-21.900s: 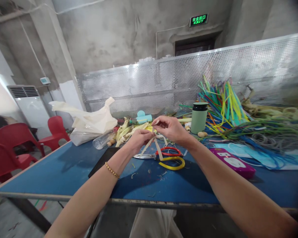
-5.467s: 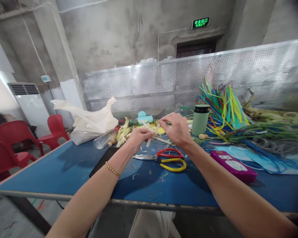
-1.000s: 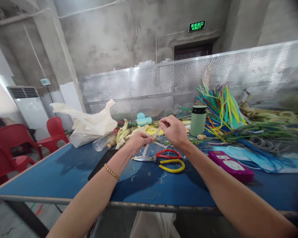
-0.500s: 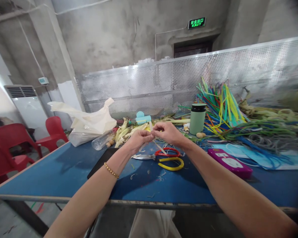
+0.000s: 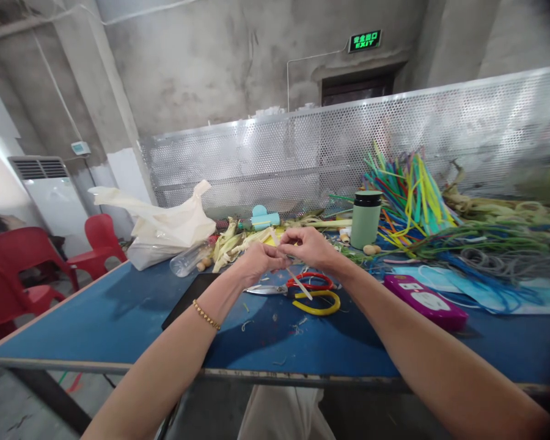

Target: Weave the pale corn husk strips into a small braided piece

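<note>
Over the middle of the blue table, my left hand (image 5: 260,263) and my right hand (image 5: 310,247) meet, fingertips pinched together. Between them runs a narrow pale strip (image 5: 301,285), possibly corn husk; one end stands up above the fingers and the other slants down to the right. Its middle is hidden by my fingertips. Just beneath, scissors (image 5: 317,303) with one red and one yellow handle lie on the tabletop, blades to the left. Behind my hands is a heap of dry corn husks (image 5: 229,243).
To the left are a white plastic bag (image 5: 169,223), a clear bottle (image 5: 186,264) and a dark flat object (image 5: 190,299). At right stand a green jar (image 5: 365,223) and colourful pipe cleaners (image 5: 417,195). A purple power strip (image 5: 424,302) lies near my right forearm.
The strip's lower end now reaches further down and right, over the scissor handles. My left fingertips have shifted slightly down and right, staying against the right hand.
</note>
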Available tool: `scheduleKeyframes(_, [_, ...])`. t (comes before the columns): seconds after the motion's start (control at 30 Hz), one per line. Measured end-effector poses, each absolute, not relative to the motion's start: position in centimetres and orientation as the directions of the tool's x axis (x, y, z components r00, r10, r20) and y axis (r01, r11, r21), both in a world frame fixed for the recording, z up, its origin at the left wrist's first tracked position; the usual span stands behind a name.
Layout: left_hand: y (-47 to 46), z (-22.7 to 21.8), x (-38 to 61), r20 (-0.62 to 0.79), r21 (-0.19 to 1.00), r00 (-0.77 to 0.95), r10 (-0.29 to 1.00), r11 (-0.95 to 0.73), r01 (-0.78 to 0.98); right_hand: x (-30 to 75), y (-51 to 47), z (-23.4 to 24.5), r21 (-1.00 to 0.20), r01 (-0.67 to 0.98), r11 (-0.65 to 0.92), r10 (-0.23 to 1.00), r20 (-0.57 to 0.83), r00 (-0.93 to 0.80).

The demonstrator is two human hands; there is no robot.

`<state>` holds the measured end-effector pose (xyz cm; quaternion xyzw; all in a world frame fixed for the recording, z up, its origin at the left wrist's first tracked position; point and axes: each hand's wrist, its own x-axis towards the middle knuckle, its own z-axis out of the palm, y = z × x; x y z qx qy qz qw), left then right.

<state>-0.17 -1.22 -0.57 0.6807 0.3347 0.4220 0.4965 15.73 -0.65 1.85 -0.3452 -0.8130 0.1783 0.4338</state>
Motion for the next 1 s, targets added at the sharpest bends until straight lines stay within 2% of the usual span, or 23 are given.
scheduleKeyframes(0.23, [-1.8, -0.2, -0.2, 0.216, 0.962, 0.452, 0.866, -0.269, 0.055, 15.5, -1.2, 2.1, -0.591, 0.360, 0.722, 0.692, 0.604, -0.396])
scheduleKeyframes(0.53, [-1.6, -0.5, 0.1, 0.201, 0.970, 0.419, 0.885, -0.239, 0.039, 15.1, -1.2, 1.9, -0.552, 0.405, 0.728, 0.684, 0.616, -0.391])
scheduleKeyframes(0.6, [-1.4, -0.5, 0.2, 0.229, 0.971, 0.369, 0.901, -0.240, -0.019, 15.4, -0.8, 2.1, -0.517, 0.431, 0.740, 0.658, 0.689, -0.304])
scheduleKeyframes(0.67, [-1.1, -0.4, 0.2, 0.271, 0.962, 0.273, 0.923, -0.259, -0.080, 16.0, -0.4, 2.4, -0.495, 0.490, 0.718, 0.611, 0.785, -0.103])
scheduleKeyframes(0.73, [-0.7, -0.4, 0.1, 0.297, 0.953, 0.171, 0.940, -0.279, -0.119, 16.6, 0.0, 2.6, -0.558, 0.552, 0.619, 0.620, 0.779, 0.092])
scheduleKeyframes(0.77, [-0.6, -0.3, 0.1, 0.303, 0.949, 0.133, 0.944, -0.287, -0.128, 16.8, 0.1, 2.5, -0.593, 0.574, 0.564, 0.678, 0.730, 0.088])
scheduleKeyframes(0.83, [-0.5, -0.3, 0.0, 0.301, 0.949, 0.103, 0.948, -0.287, -0.133, 16.9, 0.3, 2.3, -0.634, 0.541, 0.552, 0.790, 0.605, -0.097])
scheduleKeyframes(0.9, [-0.6, -0.3, 0.0, 0.276, 0.954, 0.130, 0.953, -0.254, -0.159, 16.6, 0.4, 1.9, -0.662, 0.431, 0.613, 0.785, 0.572, -0.236])
scheduleKeyframes(1.0, [-0.9, -0.2, 0.2, 0.232, 0.945, 0.221, 0.947, -0.166, -0.283, 16.1, 0.5, 1.5, -0.648, 0.383, 0.658, 0.749, 0.616, -0.245])
